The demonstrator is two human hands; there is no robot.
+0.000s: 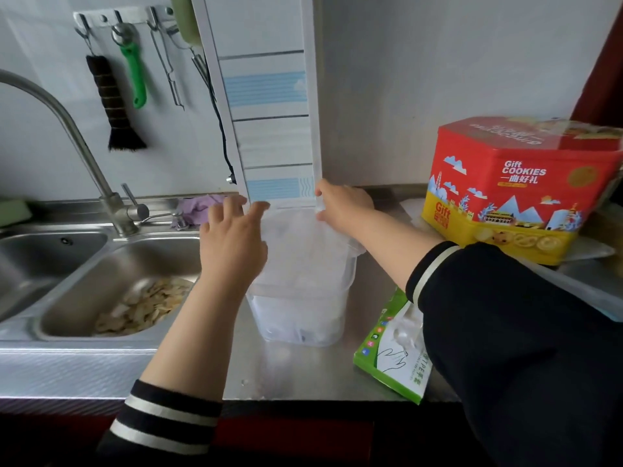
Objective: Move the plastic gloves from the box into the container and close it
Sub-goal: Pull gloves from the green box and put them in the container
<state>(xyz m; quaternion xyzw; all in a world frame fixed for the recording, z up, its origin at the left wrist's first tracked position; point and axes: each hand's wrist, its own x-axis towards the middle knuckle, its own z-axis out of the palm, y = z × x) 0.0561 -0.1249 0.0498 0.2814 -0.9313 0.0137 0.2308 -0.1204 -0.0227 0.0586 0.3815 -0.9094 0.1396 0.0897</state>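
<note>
The left hand [232, 230] rests over the left rim of the container [303, 298], its fingers [259, 210] spread wide and nearly straight, reaching the top edge. The right hand [340, 207] is at the far right corner; its fingers curl onto the rim or the clear film there, though which one I cannot tell. The container stands upright on the steel desk [303, 372], just right of the sink [111, 281], holding crumpled clear gloves [296, 251] heaped to its top. The green and white box [387, 352] lies near its right side, partly under the right sleeve [505, 332], clear plastic showing at its opening. A red cookie tin [519, 183] stands behind.
</note>
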